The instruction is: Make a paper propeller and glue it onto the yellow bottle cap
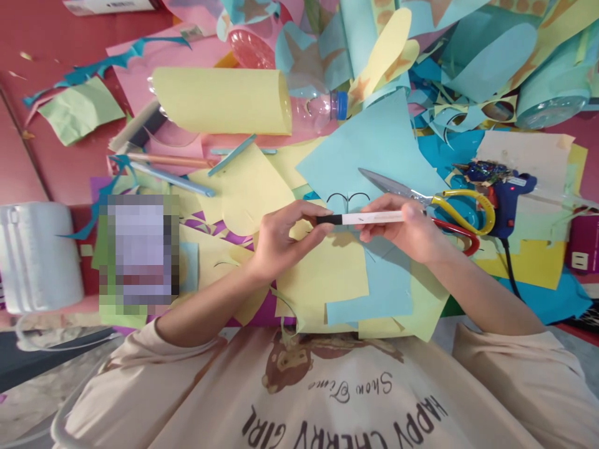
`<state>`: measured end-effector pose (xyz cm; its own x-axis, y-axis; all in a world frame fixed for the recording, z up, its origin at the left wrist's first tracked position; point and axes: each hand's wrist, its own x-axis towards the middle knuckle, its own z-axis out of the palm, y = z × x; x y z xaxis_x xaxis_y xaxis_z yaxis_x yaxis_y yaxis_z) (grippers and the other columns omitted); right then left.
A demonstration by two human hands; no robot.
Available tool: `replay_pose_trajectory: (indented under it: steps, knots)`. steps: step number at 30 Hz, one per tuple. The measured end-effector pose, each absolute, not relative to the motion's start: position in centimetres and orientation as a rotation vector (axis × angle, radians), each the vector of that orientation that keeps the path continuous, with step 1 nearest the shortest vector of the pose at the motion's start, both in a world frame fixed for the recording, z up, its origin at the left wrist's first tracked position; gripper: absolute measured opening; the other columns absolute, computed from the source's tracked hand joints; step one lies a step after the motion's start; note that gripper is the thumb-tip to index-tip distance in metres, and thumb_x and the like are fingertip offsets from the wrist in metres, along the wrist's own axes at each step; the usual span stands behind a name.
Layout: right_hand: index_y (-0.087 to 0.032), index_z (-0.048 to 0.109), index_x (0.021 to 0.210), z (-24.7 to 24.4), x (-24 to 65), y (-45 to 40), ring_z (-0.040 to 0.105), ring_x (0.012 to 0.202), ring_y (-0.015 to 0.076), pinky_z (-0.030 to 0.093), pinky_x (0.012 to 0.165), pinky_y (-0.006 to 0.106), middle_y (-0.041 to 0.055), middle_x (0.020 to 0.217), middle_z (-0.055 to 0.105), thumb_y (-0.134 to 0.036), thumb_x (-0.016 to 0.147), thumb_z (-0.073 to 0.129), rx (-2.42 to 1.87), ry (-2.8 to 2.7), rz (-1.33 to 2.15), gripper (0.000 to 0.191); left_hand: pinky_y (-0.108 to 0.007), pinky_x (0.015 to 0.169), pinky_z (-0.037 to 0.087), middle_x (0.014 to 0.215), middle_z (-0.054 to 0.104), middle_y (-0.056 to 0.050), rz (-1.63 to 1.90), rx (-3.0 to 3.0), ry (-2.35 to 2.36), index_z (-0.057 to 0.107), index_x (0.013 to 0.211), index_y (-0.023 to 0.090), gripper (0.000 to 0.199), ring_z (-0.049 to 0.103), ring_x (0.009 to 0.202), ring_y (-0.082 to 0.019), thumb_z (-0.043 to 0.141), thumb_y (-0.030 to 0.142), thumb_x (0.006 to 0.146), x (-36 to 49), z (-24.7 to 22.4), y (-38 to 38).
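Both of my hands hold a white marker pen [374, 217] level above the paper, its black cap toward the left. My left hand [285, 240] pinches the capped end between thumb and fingers. Around the other end, my right hand [405, 227] is closed. Just beyond the pen lies a light blue paper sheet [374, 143] with a curved black line drawn on it. Scissors [402, 187] with one yellow and one red handle rest on that sheet, close to my right hand. Beneath my hands is pale yellow paper [327, 274].
A bottle wrapped in yellow paper [222, 100] lies across the back. At right sits a blue glue gun [508, 199] with its cord. Several paper cutouts crowd the far side. On the left are a blurred phone-like item [140, 249] and a white pouch [40, 255].
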<state>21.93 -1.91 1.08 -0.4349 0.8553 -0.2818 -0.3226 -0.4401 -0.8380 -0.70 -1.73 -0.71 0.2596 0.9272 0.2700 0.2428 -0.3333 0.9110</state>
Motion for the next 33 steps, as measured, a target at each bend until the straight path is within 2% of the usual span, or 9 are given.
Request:
replay_pose_trajectory:
  steps: [2,4,9,15,18,23,25,29,33]
  knots:
    - [-0.020,0.072,0.095,1.3,22.2,-1.6,0.071,0.071,0.0176,0.060,0.070,0.033,0.0058,0.087,0.076,-0.074,0.074,0.058,-0.944,-0.925,1.942,0.059,-0.023,0.062,0.057,0.080,0.074,-0.004,1.131,1.728,1.118,0.070,0.090,0.018,0.018,0.069,0.067,-0.012,0.071,0.034,0.081,-0.8,-0.8,-1.6]
    - [-0.021,0.071,0.097,1.4,22.5,-1.3,0.071,0.070,0.0183,0.060,0.068,0.034,0.0054,0.085,0.075,-0.076,0.078,0.050,-1.003,-0.936,1.848,0.062,-0.022,0.063,0.057,0.077,0.073,-0.002,1.173,1.710,1.138,0.069,0.089,0.019,0.017,0.068,0.067,-0.011,0.071,0.033,0.081,-0.9,-0.8,-1.4]
    - [-0.023,0.062,0.080,1.2,22.9,-1.3,0.064,0.066,0.0120,0.054,0.066,0.030,-0.0002,0.081,0.069,-0.043,0.087,0.063,-1.142,-1.036,1.373,0.021,-0.024,0.065,0.058,0.081,0.070,-0.002,1.263,1.648,1.196,0.065,0.090,0.021,0.020,0.067,0.070,-0.011,0.069,0.039,0.082,-1.2,-1.0,-0.7]
    - [-0.024,0.047,0.064,0.7,22.8,-1.7,0.064,0.071,0.0152,0.052,0.065,0.034,0.0028,0.086,0.068,-0.044,0.094,0.052,-1.231,-1.195,1.069,0.036,-0.026,0.063,0.058,0.081,0.068,-0.001,1.278,1.563,1.241,0.063,0.086,0.024,0.023,0.068,0.070,-0.012,0.068,0.046,0.083,-1.4,-0.7,0.0]
    - [-0.024,0.048,0.059,0.7,22.8,-1.9,0.065,0.081,0.0184,0.052,0.073,0.038,0.0040,0.090,0.069,-0.042,0.097,0.043,-1.250,-1.380,0.896,0.043,-0.027,0.063,0.057,0.080,0.067,0.000,1.327,1.584,1.234,0.063,0.086,0.024,0.019,0.067,0.070,-0.012,0.068,0.043,0.083,-1.4,-0.4,0.0]
    - [-0.025,0.065,0.091,0.2,22.8,-1.9,0.062,0.105,0.0250,0.050,0.091,0.045,0.0077,0.109,0.067,-0.027,0.091,0.056,-1.341,-1.904,0.484,0.009,-0.028,0.064,0.053,0.081,0.065,0.002,1.501,1.632,1.240,0.063,0.089,0.027,0.010,0.065,0.072,-0.010,0.067,0.034,0.085,-1.9,-0.8,0.9]
    - [-0.024,0.064,0.108,-0.2,22.8,-1.8,0.059,0.112,0.0283,0.047,0.096,0.049,0.0104,0.118,0.064,-0.026,0.089,0.058,-1.396,-2.109,0.336,0.020,-0.029,0.063,0.050,0.088,0.065,0.002,1.496,1.688,1.300,0.062,0.095,0.028,0.016,0.063,0.077,-0.011,0.068,0.038,0.084,-2.4,-1.5,1.7]
    - [-0.018,0.059,0.122,-0.6,22.8,-1.7,0.054,0.121,0.0339,0.042,0.099,0.053,0.0163,0.131,0.058,-0.029,0.087,0.060,-1.444,-2.327,0.248,0.037,-0.033,0.078,0.049,0.127,0.053,-0.001,1.321,1.915,1.390,0.046,0.124,0.030,0.064,0.055,0.107,-0.017,0.079,0.046,0.072,-3.1,-2.7,2.7]
    - [-0.019,0.060,0.117,-0.7,22.6,-1.9,0.052,0.123,0.0328,0.042,0.100,0.051,0.0157,0.134,0.056,-0.030,0.087,0.061,-1.449,-2.357,0.264,0.032,-0.038,0.095,0.047,0.134,0.043,-0.004,1.297,2.011,1.355,0.042,0.127,0.027,0.059,0.043,0.127,-0.022,0.073,0.045,0.080,-2.9,-2.3,2.2]
